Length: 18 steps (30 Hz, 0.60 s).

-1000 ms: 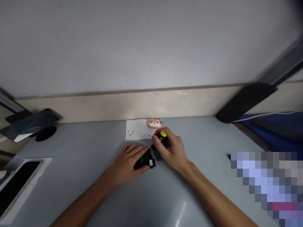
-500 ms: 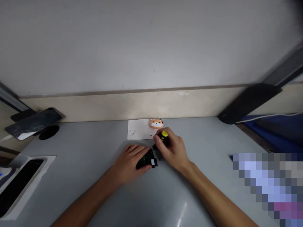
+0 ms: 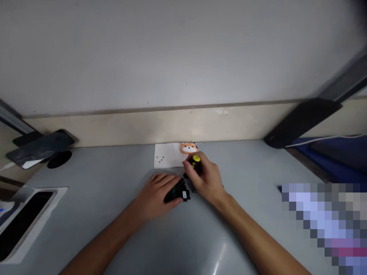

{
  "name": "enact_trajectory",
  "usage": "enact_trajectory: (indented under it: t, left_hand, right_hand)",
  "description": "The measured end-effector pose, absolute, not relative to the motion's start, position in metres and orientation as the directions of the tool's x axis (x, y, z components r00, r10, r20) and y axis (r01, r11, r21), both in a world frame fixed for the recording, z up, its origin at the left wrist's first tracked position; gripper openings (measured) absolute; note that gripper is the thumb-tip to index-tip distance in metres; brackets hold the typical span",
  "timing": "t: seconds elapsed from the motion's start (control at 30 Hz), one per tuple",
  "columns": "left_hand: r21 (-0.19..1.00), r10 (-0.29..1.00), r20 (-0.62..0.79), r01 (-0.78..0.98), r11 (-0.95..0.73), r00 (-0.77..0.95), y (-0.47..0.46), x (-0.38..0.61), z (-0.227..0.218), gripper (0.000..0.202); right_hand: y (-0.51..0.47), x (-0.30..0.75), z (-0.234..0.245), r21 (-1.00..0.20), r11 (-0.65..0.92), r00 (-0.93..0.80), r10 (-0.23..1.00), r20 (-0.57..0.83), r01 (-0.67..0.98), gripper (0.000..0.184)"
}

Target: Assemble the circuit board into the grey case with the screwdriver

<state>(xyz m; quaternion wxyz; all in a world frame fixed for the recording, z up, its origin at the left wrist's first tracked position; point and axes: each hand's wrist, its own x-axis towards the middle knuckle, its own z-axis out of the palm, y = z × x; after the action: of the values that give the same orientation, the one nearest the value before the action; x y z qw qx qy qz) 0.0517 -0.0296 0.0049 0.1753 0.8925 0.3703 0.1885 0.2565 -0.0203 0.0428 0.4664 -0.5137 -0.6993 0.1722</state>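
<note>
My left hand [image 3: 157, 194] is closed around a small black device [image 3: 175, 193], holding it against the grey table. Dark green, like a circuit board, shows on the device, along with a small white label. Just to its right, my right hand [image 3: 207, 177] grips a screwdriver [image 3: 196, 162] by its black handle with yellow spots and a yellow end cap. The handle stands steeply, and its tip is hidden by my hand. Something dark lies on the table under the right hand, mostly covered.
A white paper [image 3: 170, 156] with several tiny dark screws lies behind my hands, an orange animal-faced case [image 3: 189, 148] on its edge. At left are a phone on a stand [image 3: 43, 149] and a black-screened device [image 3: 27, 221]. A black cylinder [image 3: 304, 122] leans at back right.
My right hand and the screwdriver have shifted slightly left, and the handle's spots are turned a little. My left hand still holds the black device in nearly the same place.
</note>
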Motion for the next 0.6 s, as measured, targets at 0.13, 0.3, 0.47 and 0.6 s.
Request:
enact_trajectory:
  t: [0.13, 0.3, 0.47, 0.6]
  left_hand:
    - [0.455, 0.735, 0.205, 0.602, -0.656, 0.646, -0.030, 0.053, 0.005, 0.054]
    - [0.464, 0.746, 0.198, 0.610, -0.643, 0.635, -0.031, 0.051, 0.007, 0.056]
    - [0.476, 0.744, 0.188, 0.603, -0.640, 0.642, -0.034, 0.048, 0.015, 0.059]
    - [0.468, 0.738, 0.203, 0.598, -0.651, 0.644, -0.036, 0.049, 0.016, 0.057]
  right_hand:
    - [-0.018, 0.256, 0.043, -0.751, 0.390, -0.023, 0.894, 0.448, 0.533, 0.021]
    - [-0.016, 0.257, 0.044, -0.790, 0.353, -0.026, 0.919, 0.394, 0.501, 0.023]
    - [-0.017, 0.258, 0.046, -0.803, 0.359, -0.055, 0.923, 0.380, 0.475, 0.022]
    - [-0.021, 0.259, 0.049, -0.789, 0.388, -0.099, 0.915, 0.390, 0.477, 0.017]
